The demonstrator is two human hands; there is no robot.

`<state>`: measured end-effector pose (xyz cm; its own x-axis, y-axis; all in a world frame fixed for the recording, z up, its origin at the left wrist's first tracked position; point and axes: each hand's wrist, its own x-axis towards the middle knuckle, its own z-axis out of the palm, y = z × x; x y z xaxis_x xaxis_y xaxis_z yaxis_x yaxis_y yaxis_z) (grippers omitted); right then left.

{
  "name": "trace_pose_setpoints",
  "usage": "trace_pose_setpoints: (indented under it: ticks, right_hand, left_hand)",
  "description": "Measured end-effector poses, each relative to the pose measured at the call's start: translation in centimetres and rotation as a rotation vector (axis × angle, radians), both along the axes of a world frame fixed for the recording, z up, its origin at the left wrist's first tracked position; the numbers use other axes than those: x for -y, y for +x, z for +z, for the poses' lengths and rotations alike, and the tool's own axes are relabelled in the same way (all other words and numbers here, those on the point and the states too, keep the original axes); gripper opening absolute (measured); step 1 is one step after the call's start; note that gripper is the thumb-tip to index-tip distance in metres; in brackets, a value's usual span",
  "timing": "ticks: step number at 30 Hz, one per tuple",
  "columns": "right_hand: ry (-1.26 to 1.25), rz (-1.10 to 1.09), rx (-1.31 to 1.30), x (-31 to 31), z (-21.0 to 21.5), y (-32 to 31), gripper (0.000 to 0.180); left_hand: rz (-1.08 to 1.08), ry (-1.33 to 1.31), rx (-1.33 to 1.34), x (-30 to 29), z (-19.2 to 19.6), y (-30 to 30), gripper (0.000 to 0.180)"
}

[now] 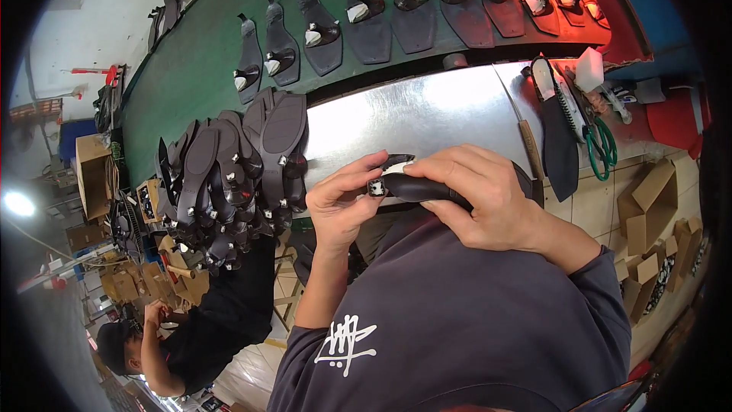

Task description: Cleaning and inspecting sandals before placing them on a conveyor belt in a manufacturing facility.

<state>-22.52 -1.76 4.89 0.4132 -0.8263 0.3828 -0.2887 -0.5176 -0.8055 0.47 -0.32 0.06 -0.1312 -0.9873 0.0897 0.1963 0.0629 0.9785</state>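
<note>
I have a black sandal sole with a white lining patch and a small metal buckle [412, 181] in both hands, held close to my chest just above the near edge of the shiny sheet-metal workbench [427, 111]. My left hand [341, 202] pinches the sole's left end, thumb and forefinger pressed together on the buckle end. My right hand [480, 198] wraps over the sole from the right, fingers curled on top and pressing it down, so most of its length is hidden under my palm.

To the left, at the bench's left end, lies a heaped pile of dark grey sandal soles with straps and metal buckles [236, 183], overlapping each other. Beyond the bench, on the far side, a green conveyor belt [191, 69] carries a row of black soles with black-and-white straps [366, 11], laid side by side; its right end is lit red. On the bench to the right lie a single flat black sole [560, 149], green-handled scissors [602, 145], a black-bristled brush with a white handle [568, 103] and a thin metal-bladed tool with a wooden handle [526, 133]. Brown cardboard boxes [648, 206] sit on the tiled floor at the right. Lower left, another person in a black shirt and cap [191, 328] bends over their own work.
</note>
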Motion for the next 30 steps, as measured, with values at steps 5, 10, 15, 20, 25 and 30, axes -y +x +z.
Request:
trace_pose_setpoints:
  ticks: [5, 10, 15, 20, 25, 30]
  right_hand:
    - [0.012, 0.012, -0.006, -0.2, -0.7, 0.1, 0.040]
    - [0.041, 0.017, -0.100, -0.4, -0.3, -0.1, 0.042]
    - [0.103, 0.017, -0.102, -0.1, -0.8, -0.3, 0.040]
    - [0.265, -0.044, 0.123, -0.1, -2.5, 0.3, 0.032]
    - [0.280, 0.015, -0.009, -0.3, -2.6, 0.3, 0.020]
    - [0.105, 0.021, -0.104, -0.3, -2.6, 0.3, 0.019]
  left_hand:
    - [-0.113, -0.046, 0.038, 0.1, 0.0, 0.3, 0.040]
    - [-0.158, -0.095, 0.124, 0.4, 1.0, -0.2, 0.040]
    - [-0.138, 0.025, 0.100, 0.3, 0.9, -0.6, 0.040]
    - [-0.121, 0.360, -0.077, 0.2, 1.0, -1.1, 0.039]
    - [-0.083, 0.373, -0.039, -0.2, 0.9, -1.6, 0.038]
    - [-0.060, 0.412, -0.050, -0.5, 1.4, -1.9, 0.040]
